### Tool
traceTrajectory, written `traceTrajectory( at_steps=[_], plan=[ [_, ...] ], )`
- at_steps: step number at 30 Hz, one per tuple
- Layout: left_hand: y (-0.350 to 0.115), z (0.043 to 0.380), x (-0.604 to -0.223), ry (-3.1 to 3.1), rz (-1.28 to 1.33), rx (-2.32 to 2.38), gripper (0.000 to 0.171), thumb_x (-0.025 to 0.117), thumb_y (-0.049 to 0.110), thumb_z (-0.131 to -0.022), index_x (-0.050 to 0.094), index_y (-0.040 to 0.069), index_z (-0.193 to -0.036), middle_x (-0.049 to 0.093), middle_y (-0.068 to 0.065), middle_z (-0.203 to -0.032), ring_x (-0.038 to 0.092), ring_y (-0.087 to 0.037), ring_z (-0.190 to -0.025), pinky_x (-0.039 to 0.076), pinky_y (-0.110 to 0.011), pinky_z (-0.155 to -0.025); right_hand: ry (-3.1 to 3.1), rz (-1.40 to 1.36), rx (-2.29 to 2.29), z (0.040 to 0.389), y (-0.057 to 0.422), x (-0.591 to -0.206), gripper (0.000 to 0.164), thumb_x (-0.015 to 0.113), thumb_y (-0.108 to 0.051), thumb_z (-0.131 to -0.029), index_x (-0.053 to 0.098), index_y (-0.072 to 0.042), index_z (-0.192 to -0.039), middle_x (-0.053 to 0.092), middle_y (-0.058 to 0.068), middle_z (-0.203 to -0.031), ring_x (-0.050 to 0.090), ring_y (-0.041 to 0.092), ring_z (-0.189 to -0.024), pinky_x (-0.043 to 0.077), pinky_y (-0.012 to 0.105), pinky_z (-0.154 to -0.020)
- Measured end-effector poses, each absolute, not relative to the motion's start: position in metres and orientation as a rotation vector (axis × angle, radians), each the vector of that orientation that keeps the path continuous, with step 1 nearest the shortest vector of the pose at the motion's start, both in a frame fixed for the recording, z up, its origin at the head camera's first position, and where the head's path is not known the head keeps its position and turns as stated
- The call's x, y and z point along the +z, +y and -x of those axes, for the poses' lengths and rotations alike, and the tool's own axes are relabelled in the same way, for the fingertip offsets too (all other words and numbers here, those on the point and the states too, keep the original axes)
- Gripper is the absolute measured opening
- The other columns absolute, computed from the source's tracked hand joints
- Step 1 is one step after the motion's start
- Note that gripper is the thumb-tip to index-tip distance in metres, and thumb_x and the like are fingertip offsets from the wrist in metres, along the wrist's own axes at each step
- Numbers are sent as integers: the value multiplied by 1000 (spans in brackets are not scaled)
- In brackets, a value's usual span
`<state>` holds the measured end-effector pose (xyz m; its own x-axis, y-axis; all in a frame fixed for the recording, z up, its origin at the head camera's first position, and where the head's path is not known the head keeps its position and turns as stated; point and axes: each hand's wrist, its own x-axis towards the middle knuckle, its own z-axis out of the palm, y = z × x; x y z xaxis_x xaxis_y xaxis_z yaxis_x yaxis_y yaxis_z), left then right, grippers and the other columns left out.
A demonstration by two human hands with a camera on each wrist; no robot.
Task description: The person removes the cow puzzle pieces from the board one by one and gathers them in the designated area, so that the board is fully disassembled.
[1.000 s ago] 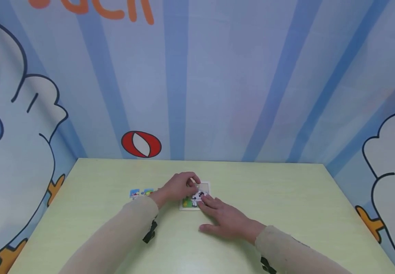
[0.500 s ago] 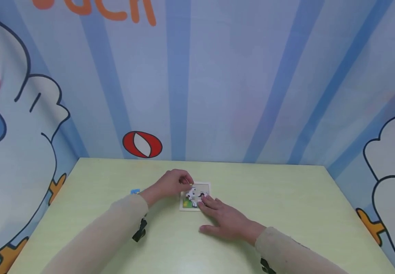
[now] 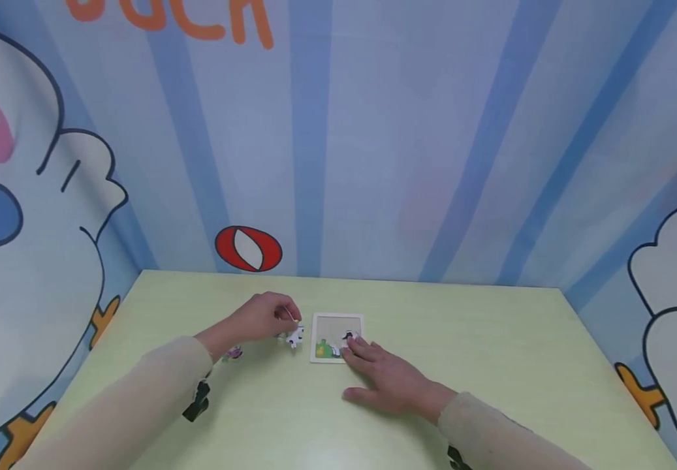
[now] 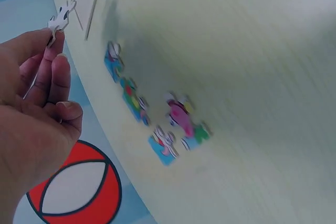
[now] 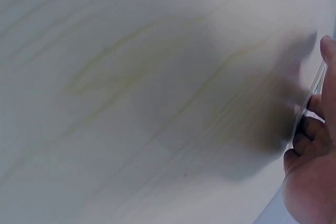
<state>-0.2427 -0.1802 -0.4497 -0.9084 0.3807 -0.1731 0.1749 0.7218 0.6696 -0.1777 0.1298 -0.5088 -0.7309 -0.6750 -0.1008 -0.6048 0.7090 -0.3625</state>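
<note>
My left hand pinches a white jigsaw piece with black spots between thumb and fingertips, raised to the left of the puzzle tray. In the left wrist view this spotted jigsaw piece stands out from the fingertips, off the table. The small puzzle tray has a pale border and lies flat; pieces fill part of its lower area, while its upper area shows bare grey. My right hand rests with fingers spread over the tray's lower right corner, hiding that part.
Several loose jigsaw pieces lie on the pale table left of the tray, among them a pink one and a blue-edged one. My left arm partly covers them in the head view. A striped backdrop rises behind the table.
My left hand has lifted the spotted piece out of the tray and moved left with it, baring more of the tray's bottom. The right hand has stayed in place.
</note>
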Motion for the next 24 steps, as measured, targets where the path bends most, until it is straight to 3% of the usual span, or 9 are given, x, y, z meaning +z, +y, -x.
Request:
traceTrajectory(
  at_steps=[10, 24],
  plan=[
    [-216, 218, -458, 2641, -367, 928, 6, 78, 13, -98, 74, 14, -103, 69, 3, -93, 61, -16, -83, 53, -32, -72, 2690, 1049, -482, 174, 128, -504, 80, 59, -56, -106, 35, -10, -167, 25, 11, -175, 22, 30, -163, 24, 51, -128],
    [-236, 210, -479, 2756, -386, 904, 9, 78, 9, -97, 75, 15, -102, 69, 6, -93, 59, -14, -85, 53, -33, -77, 2697, 1067, -462, 178, 128, -508, 80, 57, -59, -106, 37, -11, -166, 27, 10, -175, 23, 29, -162, 25, 50, -128]
  ],
)
